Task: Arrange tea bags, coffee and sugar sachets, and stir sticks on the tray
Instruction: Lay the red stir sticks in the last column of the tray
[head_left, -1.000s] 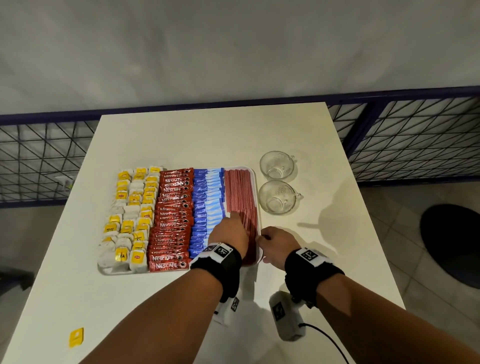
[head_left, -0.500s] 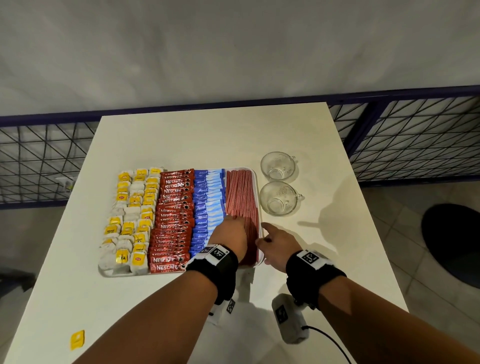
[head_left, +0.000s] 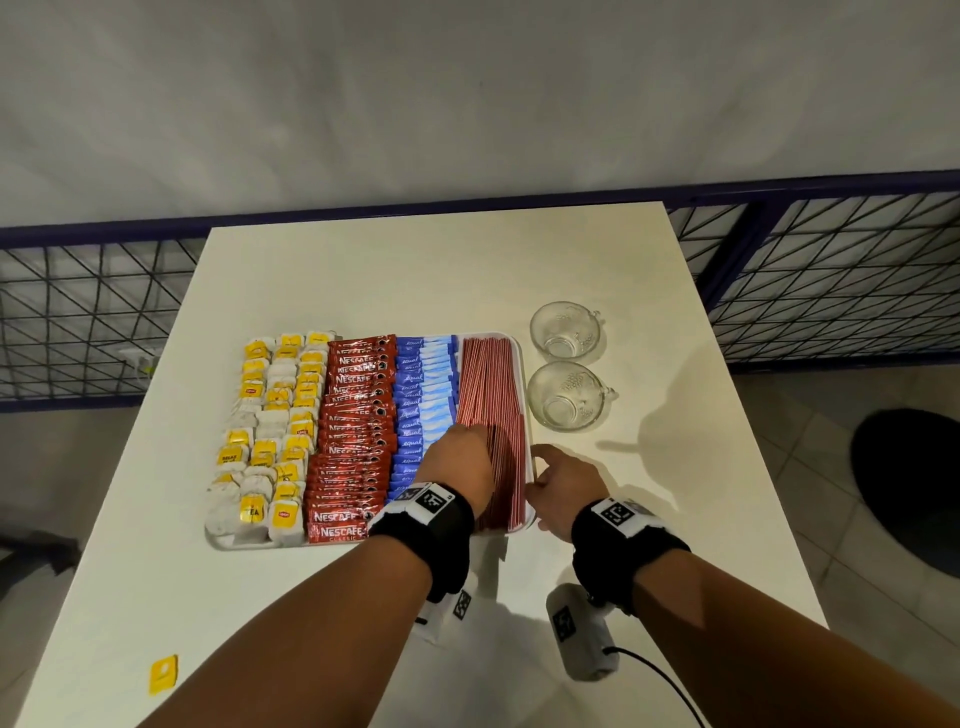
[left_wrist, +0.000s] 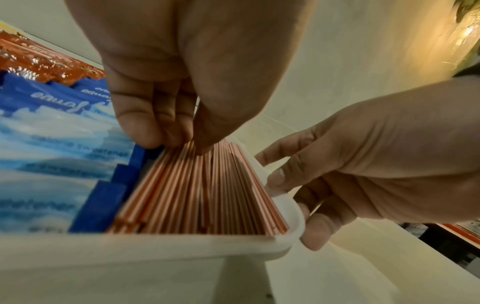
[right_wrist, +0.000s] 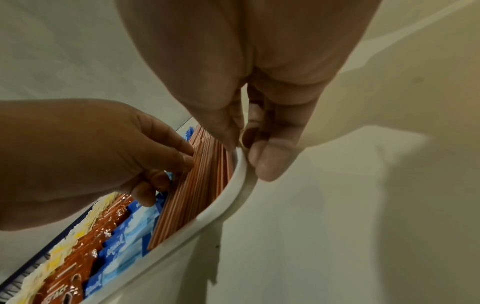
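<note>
A small yellow tag (head_left: 163, 674) lies alone on the white table (head_left: 363, 270) at about 7 o'clock, near the front edge and well apart from everything else. Further in, the white tray (head_left: 234, 540) sits at the table's middle. The left hand (head_left: 460, 467) reaches over its near right part, fingers (left_wrist: 145, 123) pressed together and bent down, tips touching the red stir sticks (head_left: 491, 379) that fill the column at the tray's 3 o'clock side. Just beside it the right hand (head_left: 563, 486) holds the tray's right rim near the front corner, thumb on the inner edge and curled fingers (right_wrist: 267, 162) outside the rim. To 9 o'clock of the sticks come the blue sugar sachets (head_left: 421, 384), then the red coffee sachets (head_left: 353, 415), then the yellow-tagged tea bags (head_left: 270, 415) at the tray's left side, each in rows running front to back. Beyond the right hand, at 1 o'clock of the tray, two glass cups (head_left: 566, 397) stand upright, one behind the other, just beside the tray's right rim.
</note>
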